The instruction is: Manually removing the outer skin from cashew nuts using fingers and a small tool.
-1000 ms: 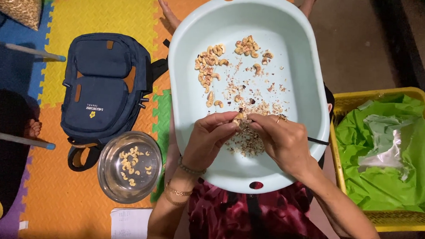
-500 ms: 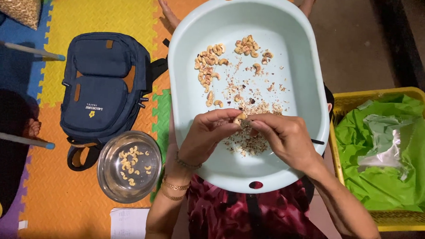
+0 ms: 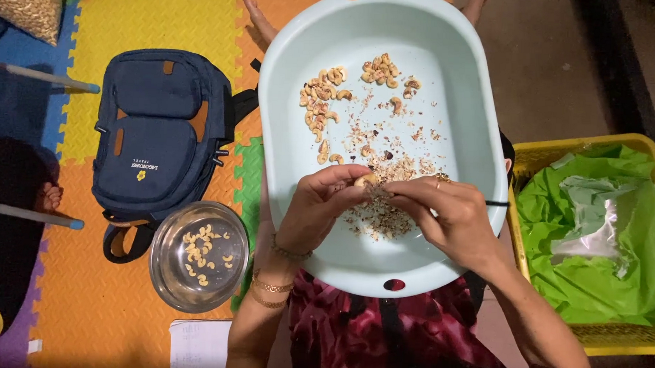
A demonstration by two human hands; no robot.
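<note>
**Cashew pinched between both hands over the basin: slip and mix-up risks**

Left hand [image 3: 319,209] curled nearly closed, thumb and fingers pinching one cashew [image 3: 364,181]. Right hand [image 3: 442,217] also mostly closed, fingertips [image 3: 394,190] meeting the same nut from the other side; thin dark tool [image 3: 495,203] sticking out past its knuckles, tip hidden, so cannot tell how it bears on the nut. Nut held just above the heap of skin flakes [image 3: 381,215] near the middle of the pale blue basin [image 3: 286,132].

Likely failure points, judged from this view:
- Small curved nut, two-point pinch: easy to pop out and drop into the flakes, then hard to find again.
- Too much squeeze or scraping pressure: nut probably splits into halves.
- Tool edge close to left fingertips: nick risk on a slip.
- Basin resting on the lap, far rim overhanging: a knee shift could tip the loose cashews [image 3: 323,104] near the far end into the waste.

Around:
- Steel bowl [image 3: 200,257] with a few nuts on the foam mat [image 3: 166,15], just beside the basin's near left edge; a blind toss could miss it.
- Blue backpack [image 3: 162,127] left of the basin, beyond the bowl, touching or nearly touching its rim.
- Yellow crate [image 3: 587,338] lined with green plastic [image 3: 600,273] at the right, near the right elbow.
- White paper [image 3: 198,346] at the near edge of the mat.
</note>
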